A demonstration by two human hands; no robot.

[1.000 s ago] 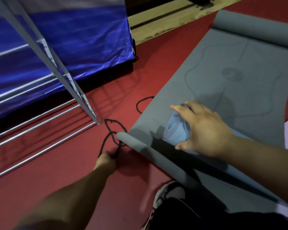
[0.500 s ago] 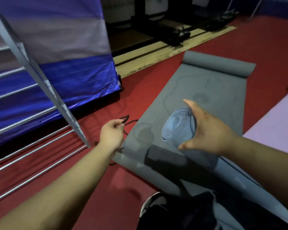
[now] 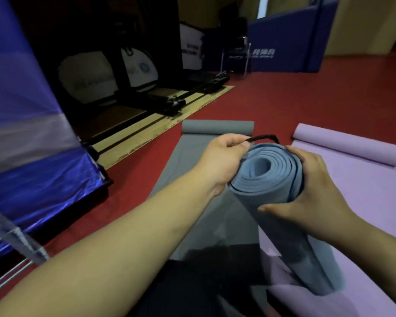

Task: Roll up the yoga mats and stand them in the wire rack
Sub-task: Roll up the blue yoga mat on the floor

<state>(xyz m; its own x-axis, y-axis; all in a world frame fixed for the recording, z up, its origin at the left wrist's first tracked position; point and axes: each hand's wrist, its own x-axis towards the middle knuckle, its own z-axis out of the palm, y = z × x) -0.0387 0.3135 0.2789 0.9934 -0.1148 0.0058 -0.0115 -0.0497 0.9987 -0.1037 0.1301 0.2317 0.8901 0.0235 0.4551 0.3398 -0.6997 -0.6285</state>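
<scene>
Centrally, right hand (image 3: 316,197) grips rolled blue mat (image 3: 270,186), fingers (image 3: 303,156) curled round it; left hand (image 3: 220,161) pinches black strap (image 3: 261,137) at roll's end; grey mat (image 3: 190,161) beneath.

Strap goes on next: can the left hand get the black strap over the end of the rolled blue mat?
Probably yes. The left hand pinches the black strap right beside the open end of the rolled blue mat, nothing between. The right hand curls its fingers by that rim; they may need shifting.
</scene>
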